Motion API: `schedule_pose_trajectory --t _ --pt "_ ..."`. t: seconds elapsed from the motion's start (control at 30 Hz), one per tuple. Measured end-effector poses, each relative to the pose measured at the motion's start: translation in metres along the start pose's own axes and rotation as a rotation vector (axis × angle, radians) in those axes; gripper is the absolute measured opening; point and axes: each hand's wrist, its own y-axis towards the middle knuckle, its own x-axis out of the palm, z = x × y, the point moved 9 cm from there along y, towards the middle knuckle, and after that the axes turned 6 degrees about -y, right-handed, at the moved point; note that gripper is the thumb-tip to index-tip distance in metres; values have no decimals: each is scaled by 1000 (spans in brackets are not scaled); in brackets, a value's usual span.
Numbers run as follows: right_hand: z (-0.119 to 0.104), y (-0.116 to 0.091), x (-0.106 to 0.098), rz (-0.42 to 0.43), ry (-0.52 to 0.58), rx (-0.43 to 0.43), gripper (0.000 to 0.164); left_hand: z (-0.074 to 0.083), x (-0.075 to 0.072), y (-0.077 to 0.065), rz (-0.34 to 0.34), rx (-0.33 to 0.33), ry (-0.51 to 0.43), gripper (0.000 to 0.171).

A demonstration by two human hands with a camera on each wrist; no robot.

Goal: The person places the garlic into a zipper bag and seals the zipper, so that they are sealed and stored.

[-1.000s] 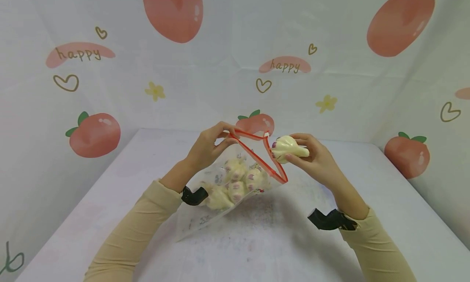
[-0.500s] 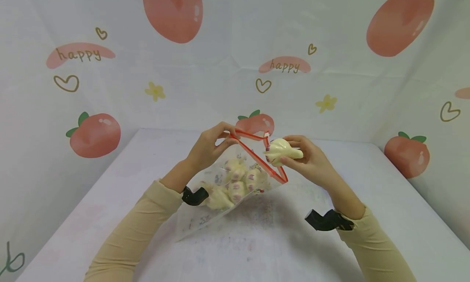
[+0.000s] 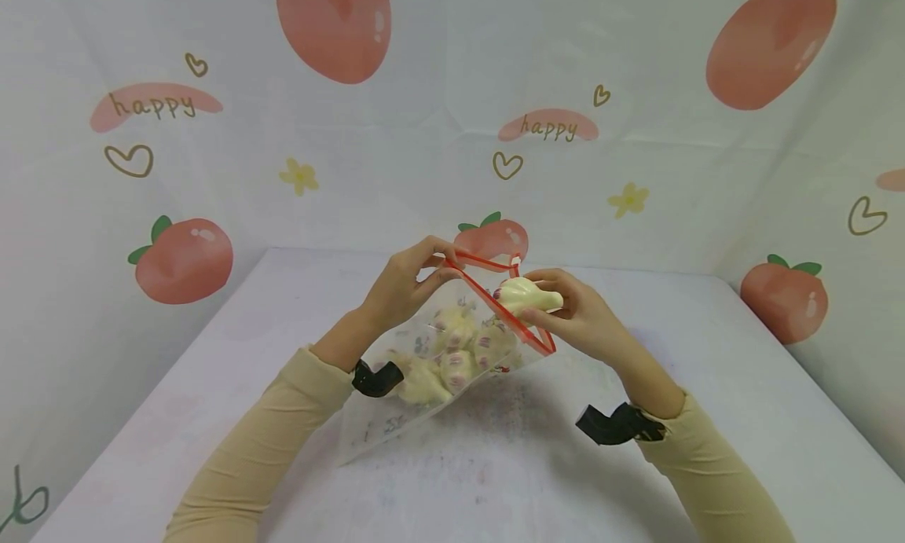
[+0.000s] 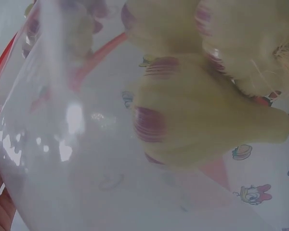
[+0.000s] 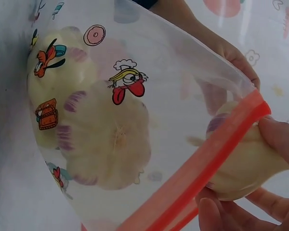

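A clear zip bag (image 3: 382,429) with a red zip edge and printed cartoon figures hangs tilted over the table, its mouth spread toward the right. Its upper left corner is pinched by my left hand (image 3: 406,288). Several pale garlic bulbs (image 3: 456,366) with purple streaks lie inside; the left wrist view shows one bulb (image 4: 183,115) close up through the plastic. My right hand (image 3: 583,315) grips another garlic bulb (image 3: 523,294) by its stem side. That bulb is at the mouth, partly behind the near red edge (image 5: 216,149), its stem pointing right.
The bag and hands are above a white table (image 3: 438,504). A white cloth backdrop (image 3: 424,134) with printed fruit, hearts and lettering rises behind and at both sides. Black wrist mounts (image 3: 622,425) sit on both forearms.
My right hand has moved left and slightly down, bringing the garlic bulb from outside the bag into its mouth. The left hand and the bag stay almost still.
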Motion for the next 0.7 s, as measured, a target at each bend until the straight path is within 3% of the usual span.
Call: schedule_pose_trajectory --t 0.2,0.7 --pt "-3 2 6 -22 7 -17 42 0 0 0 -4 -16 -7 21" --pt "-2 9 15 -34 -92 -37 41 1 3 0 -14 -19 -12 21"
